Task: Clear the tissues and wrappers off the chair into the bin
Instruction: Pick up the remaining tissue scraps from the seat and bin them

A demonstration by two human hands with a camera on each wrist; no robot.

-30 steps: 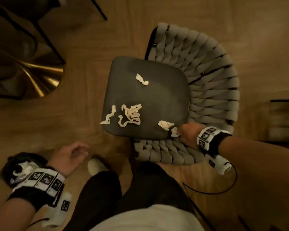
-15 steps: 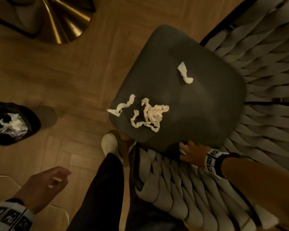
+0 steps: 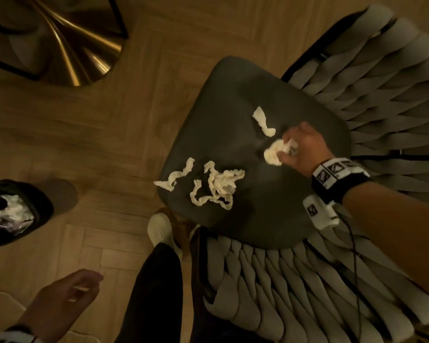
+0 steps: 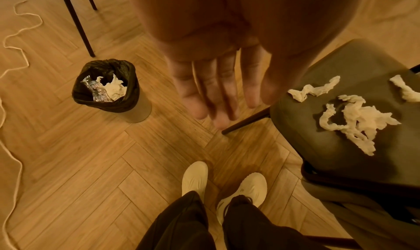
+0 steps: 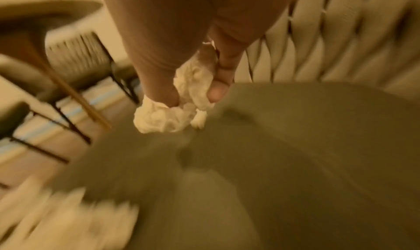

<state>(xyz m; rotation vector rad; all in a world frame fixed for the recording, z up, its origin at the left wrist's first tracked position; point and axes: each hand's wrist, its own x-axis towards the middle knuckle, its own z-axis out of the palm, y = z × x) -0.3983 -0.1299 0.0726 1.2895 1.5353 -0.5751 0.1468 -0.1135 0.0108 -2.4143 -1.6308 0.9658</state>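
Note:
My right hand (image 3: 299, 147) hovers over the dark chair seat (image 3: 270, 214) and grips a crumpled white tissue (image 3: 274, 153), seen close up as a tissue wad (image 5: 172, 108) between thumb and fingers. A small twisted tissue (image 3: 263, 121) lies just left of that hand. A tangled tissue (image 3: 217, 186) and a thin strip (image 3: 175, 178) lie near the seat's left edge. The bin (image 3: 13, 211) with a black liner stands on the floor at the left, holding tissues and a wrapper (image 4: 100, 92). My left hand (image 3: 67, 298) hangs open and holds nothing, low above the floor, with straight fingers (image 4: 213, 92).
The chair has a woven grey back and arms (image 3: 382, 82). A gold table base (image 3: 70, 45) stands on the herringbone floor at top left. My feet in white shoes (image 4: 227, 184) stand beside the seat. A cord (image 4: 13, 56) snakes over the floor left of the bin.
My right hand left the seat's near edge and moved up over the middle of the seat with the tissue in it. The view swung closer; the left hand stayed low and open.

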